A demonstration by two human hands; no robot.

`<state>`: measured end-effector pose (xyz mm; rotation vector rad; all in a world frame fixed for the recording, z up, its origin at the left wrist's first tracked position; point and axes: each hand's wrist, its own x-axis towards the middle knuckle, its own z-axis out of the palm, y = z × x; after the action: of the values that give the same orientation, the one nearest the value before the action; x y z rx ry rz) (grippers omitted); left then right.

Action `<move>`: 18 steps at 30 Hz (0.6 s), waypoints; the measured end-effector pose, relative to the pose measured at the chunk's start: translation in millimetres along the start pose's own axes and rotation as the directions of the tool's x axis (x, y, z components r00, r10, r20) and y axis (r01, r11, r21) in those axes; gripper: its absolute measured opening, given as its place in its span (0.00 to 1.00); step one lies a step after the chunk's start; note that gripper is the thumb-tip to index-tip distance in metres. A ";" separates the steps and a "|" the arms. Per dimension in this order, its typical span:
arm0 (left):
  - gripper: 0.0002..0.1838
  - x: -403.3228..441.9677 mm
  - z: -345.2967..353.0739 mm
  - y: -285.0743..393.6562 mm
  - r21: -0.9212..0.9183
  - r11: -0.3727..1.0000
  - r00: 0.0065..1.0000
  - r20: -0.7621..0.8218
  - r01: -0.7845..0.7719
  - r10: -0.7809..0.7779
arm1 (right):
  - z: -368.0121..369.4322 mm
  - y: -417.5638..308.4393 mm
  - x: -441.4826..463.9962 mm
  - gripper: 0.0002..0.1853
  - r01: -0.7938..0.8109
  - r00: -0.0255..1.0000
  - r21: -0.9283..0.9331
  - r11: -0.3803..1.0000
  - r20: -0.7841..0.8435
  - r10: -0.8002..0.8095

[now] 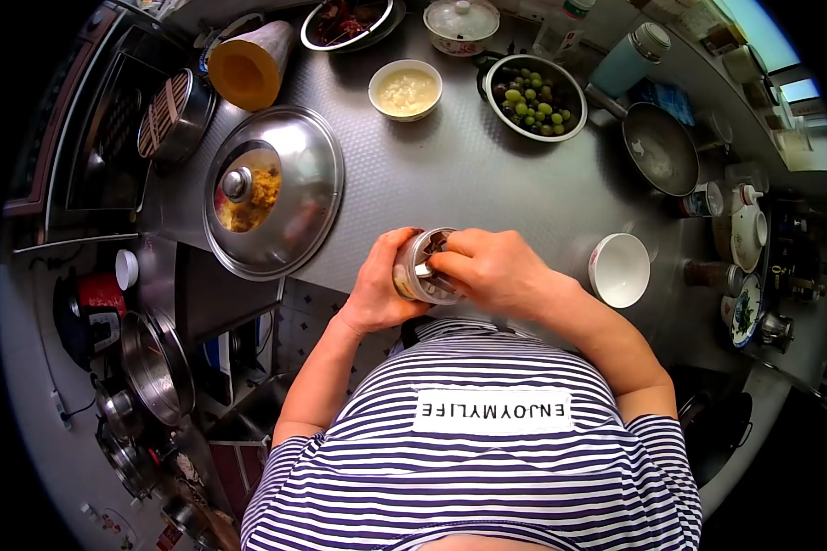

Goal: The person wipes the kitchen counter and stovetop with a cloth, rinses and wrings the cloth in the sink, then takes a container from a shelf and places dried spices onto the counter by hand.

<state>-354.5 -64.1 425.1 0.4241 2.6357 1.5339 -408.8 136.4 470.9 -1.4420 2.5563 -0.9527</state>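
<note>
Close in front of my body, my left hand (377, 285) is wrapped round a clear jar (420, 281). The fingers of my right hand (487, 268) are pinched together at the jar's open mouth, against something small and white; dark pieces show beside the fingertips. What exactly the right fingers grip is too small to tell. To the right of my hands stands an empty white bowl (619, 270). A large steel lid with a glass centre (312, 184) lies to the left, with yellow food showing through it.
Along the back are a bowl of pale food (405, 90), a bowl of grapes (533, 97), a lidded pot (461, 23) and a cut squash (246, 72). A frying pan (660, 147) and thermos (630, 59) stand back right. Pots (156, 367) fill the lower left.
</note>
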 end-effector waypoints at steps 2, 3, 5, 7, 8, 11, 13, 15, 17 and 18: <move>0.44 1.0 1.4 0.0 -0.063 0.998 1.000 -0.026 0.011 -0.012 | -3.1 0.0 -1.2 0.13 -0.027 0.996 0.027 0.999 -0.089 0.030; 0.44 1.0 1.5 -0.5 -0.062 0.998 1.000 -0.024 0.012 -0.013 | -5.1 0.0 -1.7 0.13 -0.028 0.995 0.029 0.999 -0.090 0.031; 0.44 0.7 1.8 -1.9 -0.060 0.997 0.999 -0.014 0.047 -0.047 | -9.7 0.4 -2.3 0.13 -0.068 0.991 0.015 0.998 -0.118 0.070; 0.44 0.5 3.7 -3.8 -0.070 0.997 0.999 -0.026 0.037 -0.039 | -13.3 3.6 -3.3 0.12 -0.085 0.986 -0.003 0.996 -0.144 0.084; 0.45 0.5 4.3 -4.2 -0.081 0.996 0.999 -0.040 0.028 -0.031 | -14.7 4.8 -3.6 0.12 -0.101 0.981 -0.022 0.995 -0.169 0.096; 0.46 1.0 3.8 -2.2 -0.099 0.995 0.999 -0.039 0.011 -0.015 | -19.5 3.8 -5.0 0.10 -0.140 0.974 -0.010 0.990 -0.183 0.135; 0.46 0.9 3.5 -0.1 -0.141 0.990 0.999 -0.036 0.000 -0.005 | -22.3 2.0 -5.9 0.10 -0.145 0.970 0.008 0.989 -0.196 0.144; 0.46 1.1 2.0 3.4 -0.182 0.983 1.000 -0.031 -0.011 0.005 | -24.7 -0.3 -6.7 0.10 -0.150 0.966 0.035 0.988 -0.207 0.154; 0.47 1.9 -0.6 7.9 -0.171 0.985 0.998 -0.049 -0.033 0.025 | -28.6 -2.3 -8.2 0.10 -0.151 0.965 0.068 0.986 -0.207 0.162; 0.47 2.1 -1.2 8.8 -0.168 0.985 0.999 -0.042 -0.032 0.025 | -30.2 -3.1 -9.2 0.10 -0.147 0.965 0.099 0.984 -0.203 0.165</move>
<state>-354.9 -60.5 433.4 0.4246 2.5114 1.7749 -411.4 157.2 494.7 -1.1545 2.6892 -1.2286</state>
